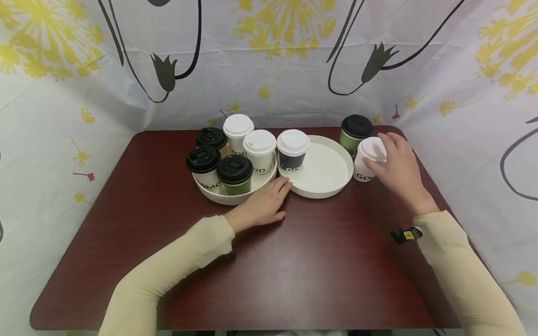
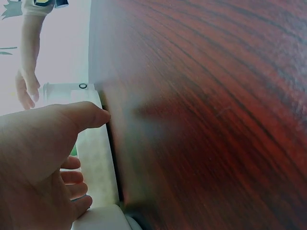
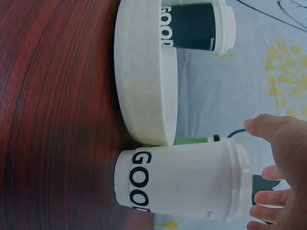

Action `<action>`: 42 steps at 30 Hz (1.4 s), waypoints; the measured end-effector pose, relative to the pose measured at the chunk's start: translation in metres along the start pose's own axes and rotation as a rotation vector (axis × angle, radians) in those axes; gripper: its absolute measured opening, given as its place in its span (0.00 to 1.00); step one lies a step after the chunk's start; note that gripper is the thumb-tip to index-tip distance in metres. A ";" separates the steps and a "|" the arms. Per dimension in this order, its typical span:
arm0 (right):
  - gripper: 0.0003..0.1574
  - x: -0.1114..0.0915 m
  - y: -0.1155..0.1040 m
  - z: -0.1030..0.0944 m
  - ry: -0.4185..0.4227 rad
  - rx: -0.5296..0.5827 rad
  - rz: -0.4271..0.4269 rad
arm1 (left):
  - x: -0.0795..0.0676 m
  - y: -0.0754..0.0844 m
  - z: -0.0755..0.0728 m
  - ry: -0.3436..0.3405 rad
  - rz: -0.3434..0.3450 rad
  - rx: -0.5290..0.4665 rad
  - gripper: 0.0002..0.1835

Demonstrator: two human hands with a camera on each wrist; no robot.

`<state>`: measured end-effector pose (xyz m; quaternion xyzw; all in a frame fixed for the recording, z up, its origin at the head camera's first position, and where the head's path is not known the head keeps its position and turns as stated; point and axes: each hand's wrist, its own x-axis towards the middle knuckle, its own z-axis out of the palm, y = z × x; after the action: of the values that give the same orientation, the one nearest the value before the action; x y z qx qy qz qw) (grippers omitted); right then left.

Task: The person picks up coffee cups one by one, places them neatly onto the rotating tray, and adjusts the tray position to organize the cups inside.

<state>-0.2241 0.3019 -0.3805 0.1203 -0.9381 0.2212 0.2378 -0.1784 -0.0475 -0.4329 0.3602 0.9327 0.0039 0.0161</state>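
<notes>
My right hand (image 1: 399, 170) is spread about the lid of a white paper cup (image 1: 364, 169) with a white lid, standing on the table. In the right wrist view a gap shows between the thumb (image 3: 264, 127) and that lid; whether the other fingers touch it I cannot tell. My left hand (image 1: 265, 203) lies with extended fingers at the front, where two round cream trays meet. A dark-banded cup (image 1: 292, 161) with a white lid stands in the right tray (image 1: 321, 192). Several cups with black or white lids crowd the left tray (image 1: 227, 200).
A green cup (image 1: 349, 141) with a black lid stands behind the white cup, right of the right tray. The dark red wooden table (image 1: 311, 275) reaches toward the person. Patterned white cloth (image 1: 269, 93) hangs behind and at both sides.
</notes>
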 end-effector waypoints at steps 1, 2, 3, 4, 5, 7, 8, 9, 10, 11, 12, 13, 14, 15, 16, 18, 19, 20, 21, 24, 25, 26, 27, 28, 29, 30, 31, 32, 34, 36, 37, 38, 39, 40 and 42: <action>0.45 0.000 0.002 0.000 -0.010 0.001 0.015 | 0.000 0.000 0.000 0.001 0.000 0.003 0.46; 0.46 0.001 0.003 0.001 -0.020 0.004 0.029 | 0.000 0.000 0.000 -0.003 -0.002 0.007 0.46; 0.47 0.001 0.004 0.001 -0.028 0.004 0.041 | 0.000 0.000 0.000 -0.004 -0.005 0.008 0.46; 0.47 0.002 0.006 0.001 -0.035 0.005 0.052 | 0.000 0.000 0.000 -0.005 -0.008 0.009 0.46; 0.48 0.002 0.007 0.002 -0.041 0.006 0.062 | 0.000 0.001 0.000 -0.005 -0.010 0.009 0.46; 0.48 0.003 0.009 0.003 -0.050 0.005 0.075 | 0.000 0.001 -0.001 -0.013 -0.016 0.009 0.46; 0.48 0.003 0.010 0.003 -0.055 0.002 0.080 | 0.000 0.001 -0.001 -0.016 -0.019 0.009 0.46; 0.48 0.003 0.011 0.003 -0.062 -0.001 0.087 | 0.000 0.001 -0.001 -0.013 -0.019 0.008 0.46; 0.48 0.003 0.012 0.003 -0.067 -0.002 0.094 | 0.000 0.001 -0.001 -0.015 -0.021 0.009 0.46; 0.48 0.003 0.013 0.003 -0.071 -0.005 0.100 | 0.000 0.001 0.000 -0.013 -0.020 0.009 0.46; 0.48 0.003 0.013 0.003 -0.074 -0.006 0.105 | 0.000 0.001 0.000 -0.014 -0.021 0.011 0.46; 0.48 0.003 0.014 0.003 -0.078 -0.007 0.112 | 0.000 0.001 0.000 -0.014 -0.022 0.011 0.47; 0.48 0.003 0.014 0.004 -0.081 -0.006 0.117 | 0.000 0.001 0.000 -0.009 -0.022 0.009 0.47; 0.48 0.003 0.014 0.004 -0.083 -0.005 0.123 | 0.000 0.001 0.000 -0.008 -0.023 0.005 0.47; 0.48 0.003 0.014 0.004 -0.082 -0.004 0.125 | 0.000 0.002 0.001 -0.011 -0.026 0.001 0.47; 0.48 0.002 0.015 0.005 -0.083 -0.002 0.130 | 0.000 0.002 0.001 -0.009 -0.030 -0.020 0.47; 0.48 0.002 0.015 0.005 -0.084 0.000 0.132 | -0.001 0.002 0.001 -0.006 -0.030 -0.031 0.47; 0.48 0.002 0.016 0.005 -0.085 0.002 0.133 | -0.001 0.002 0.002 -0.004 -0.032 -0.043 0.47; 0.48 0.002 0.016 0.005 -0.084 0.002 0.133 | -0.001 0.002 0.002 -0.006 -0.034 -0.052 0.46; 0.48 0.002 0.017 0.007 -0.093 0.003 0.137 | -0.001 0.002 0.002 0.000 -0.035 -0.070 0.46; 0.48 0.002 0.017 0.007 -0.094 0.004 0.139 | -0.001 0.002 0.001 0.001 -0.035 -0.072 0.46; 0.48 0.002 0.017 0.007 -0.093 0.004 0.139 | -0.001 0.002 0.001 0.002 -0.034 -0.070 0.46; 0.48 0.002 0.017 0.007 -0.092 0.005 0.140 | -0.001 0.002 0.001 0.002 -0.034 -0.068 0.46; 0.48 0.002 0.017 0.008 -0.087 0.007 0.139 | -0.001 0.002 0.001 0.002 -0.034 -0.065 0.46; 0.48 0.002 0.018 0.008 -0.080 0.010 0.136 | -0.001 0.002 0.001 0.003 -0.033 -0.059 0.46; 0.48 0.002 0.018 0.008 -0.073 0.012 0.133 | -0.001 0.002 0.001 0.004 -0.033 -0.055 0.46; 0.47 0.002 0.018 0.009 -0.064 0.016 0.130 | -0.001 0.002 0.001 0.004 -0.033 -0.051 0.46; 0.47 0.002 0.018 0.009 -0.056 0.017 0.128 | -0.001 0.002 0.002 0.004 -0.033 -0.047 0.46; 0.46 0.002 0.019 0.009 -0.033 0.019 0.121 | 0.000 0.002 0.002 0.005 -0.033 -0.040 0.46; 0.46 0.002 0.019 0.009 -0.011 0.019 0.116 | 0.000 0.002 0.002 0.005 -0.034 -0.036 0.46; 0.45 0.002 0.020 0.008 0.000 0.021 0.112 | 0.000 0.002 0.002 0.004 -0.035 -0.034 0.46; 0.45 0.002 0.020 0.007 0.009 0.024 0.109 | 0.000 0.002 0.002 0.002 -0.036 -0.033 0.46; 0.45 0.002 0.020 0.006 0.015 0.026 0.107 | 0.000 0.002 0.002 0.002 -0.038 -0.033 0.46; 0.45 0.002 0.019 0.005 0.020 0.030 0.109 | 0.000 0.002 0.002 -0.001 -0.041 -0.035 0.46; 0.45 0.002 0.018 0.002 0.023 0.041 0.111 | 0.000 0.002 0.002 -0.007 -0.046 -0.035 0.46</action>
<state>-0.2324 0.3166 -0.3877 0.0703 -0.9359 0.2544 0.2334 -0.1770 -0.0454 -0.4347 0.3384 0.9404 0.0188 0.0260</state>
